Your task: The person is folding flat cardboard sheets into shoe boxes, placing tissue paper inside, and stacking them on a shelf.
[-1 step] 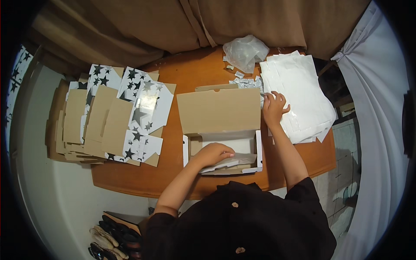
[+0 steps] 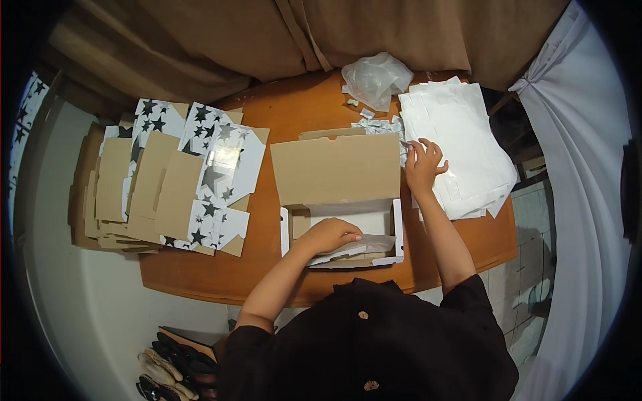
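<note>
An open cardboard box (image 2: 398, 230), white at its side walls, stands in front of me with its brown lid (image 2: 334, 170) raised away from me. My left hand (image 2: 331, 237) reaches over its front left part, fingers closed on the edge of a thin white sheet of paper (image 2: 371, 245) that lies inside. To the right of the lid, my right hand (image 2: 422, 164) pinches what looks like a small pale packet at its fingertips. A pile of such small white packets (image 2: 384, 126) lies just beyond, partly hidden behind the lid.
Flattened boxes with black stars (image 2: 177, 180) are heaped on the left of the wooden table (image 2: 294, 107). White paper sheets (image 2: 461, 140) form a stack on the right. A clear plastic bag (image 2: 378, 80) sits at the back, before a brown curtain (image 2: 388, 33). Shoes (image 2: 177, 364) are at lower left.
</note>
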Demonstrator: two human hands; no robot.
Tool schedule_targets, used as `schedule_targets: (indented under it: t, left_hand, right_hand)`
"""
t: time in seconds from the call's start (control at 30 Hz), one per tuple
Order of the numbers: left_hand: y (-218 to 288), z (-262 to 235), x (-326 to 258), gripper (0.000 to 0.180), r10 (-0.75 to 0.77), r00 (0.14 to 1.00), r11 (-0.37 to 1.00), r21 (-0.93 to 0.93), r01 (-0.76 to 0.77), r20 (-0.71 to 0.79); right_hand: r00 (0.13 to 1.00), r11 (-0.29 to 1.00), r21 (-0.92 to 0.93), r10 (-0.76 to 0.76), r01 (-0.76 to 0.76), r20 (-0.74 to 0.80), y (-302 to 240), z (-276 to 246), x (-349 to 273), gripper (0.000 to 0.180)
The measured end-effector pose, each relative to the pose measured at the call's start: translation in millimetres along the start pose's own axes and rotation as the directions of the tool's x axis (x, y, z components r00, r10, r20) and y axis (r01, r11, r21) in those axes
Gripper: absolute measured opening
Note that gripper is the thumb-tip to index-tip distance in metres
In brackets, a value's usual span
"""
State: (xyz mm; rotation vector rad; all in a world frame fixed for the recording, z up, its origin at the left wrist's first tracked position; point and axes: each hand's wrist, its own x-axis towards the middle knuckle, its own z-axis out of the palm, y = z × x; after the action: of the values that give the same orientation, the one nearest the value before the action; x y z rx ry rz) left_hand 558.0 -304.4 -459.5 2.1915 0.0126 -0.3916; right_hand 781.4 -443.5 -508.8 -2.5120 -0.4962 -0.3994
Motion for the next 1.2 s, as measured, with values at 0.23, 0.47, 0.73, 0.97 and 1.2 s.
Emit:
schedule_targets:
  t: [0.23, 0.47, 0.73, 0.97, 1.2]
  left_hand:
    - [-15.3, 13.5, 26.9, 0.031, -0.021, 1.000, 0.970, 0.243, 0.016, 0.017]
    - [-23.1, 28.6, 18.8, 0.034, 0.159, 0.971, 0.832, 0.553, -0.033, -0.181]
    - [-23.1, 14.5, 3.8, 0.059, 0.668, 0.606, 0.623, 0.770, -0.136, -0.433]
    - [-12.9, -19.0, -17.4, 0.063, 0.348, 0.769, 0.738, 0.663, 0.128, -0.536]
    - [-40.3, -13.2, -31.9, 0.017, 0.393, 0.844, 0.740, 0.671, -0.054, -0.366]
  right_hand:
    - [0.995, 0.947, 0.320, 0.013, 0.018, -0.095, -16.2, -62.2, -23.8, 0.017]
    - [0.985, 0.888, 0.430, -0.172, 0.162, -0.016, -48.9, -88.4, -77.9, 0.015]
    - [0.980, 0.899, 0.405, -0.196, 0.168, 0.029, -55.4, -87.8, -100.9, 0.016]
    - [0.980, 0.891, 0.420, -0.198, 0.170, 0.024, -51.8, -88.1, -107.9, 0.016]
    - [0.976, 0.901, 0.387, -0.219, 0.195, 0.018, -56.8, -94.1, -113.1, 0.015]
